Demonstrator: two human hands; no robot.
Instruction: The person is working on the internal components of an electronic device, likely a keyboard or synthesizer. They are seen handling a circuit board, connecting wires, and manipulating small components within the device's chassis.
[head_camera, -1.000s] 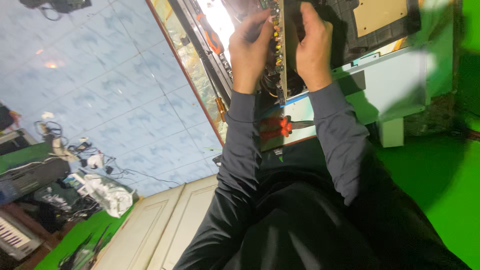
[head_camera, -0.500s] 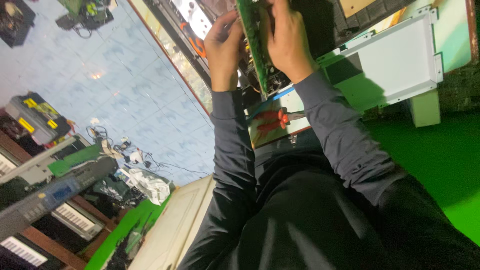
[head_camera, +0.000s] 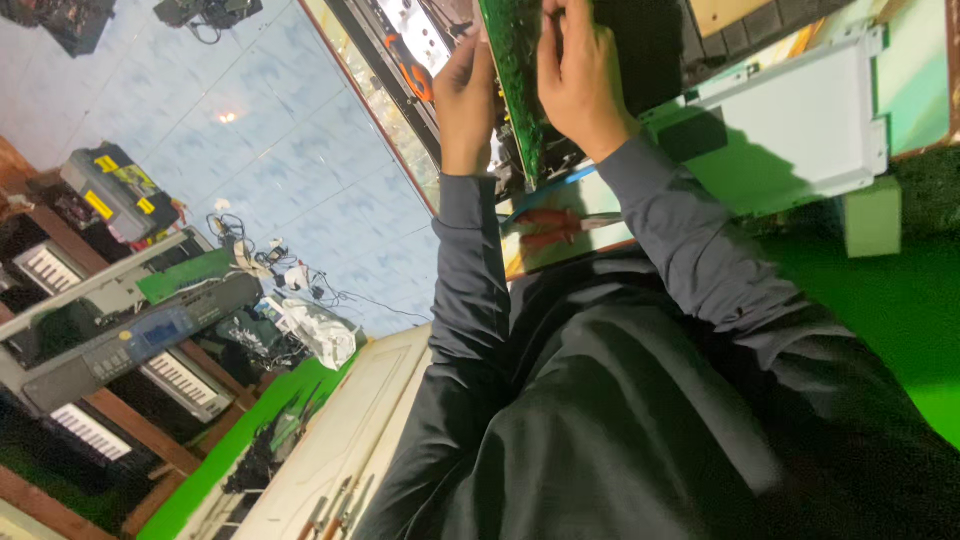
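I hold a green circuit board (head_camera: 516, 90) upright and edge-on between both hands, near the top of the view. My left hand (head_camera: 466, 92) grips its left face and my right hand (head_camera: 578, 78) grips its right face, fingers curled over the top edge. Both arms are in dark grey sleeves. Behind the board is a dark opened device (head_camera: 650, 40) on the bench. Red-handled pliers (head_camera: 553, 226) lie on the bench just below my wrists.
A white metal panel (head_camera: 800, 120) lies to the right on the bench, beside a green surface (head_camera: 900, 300). Several electronic keyboards (head_camera: 110, 340) are stacked on shelves at the left, with tangled cables (head_camera: 290, 300) on a blue tiled floor (head_camera: 250, 130).
The board has turned from showing its face to edge-on, and both hands stay gripped on it. The view has swung, bringing the keyboard shelves into sight at the left.
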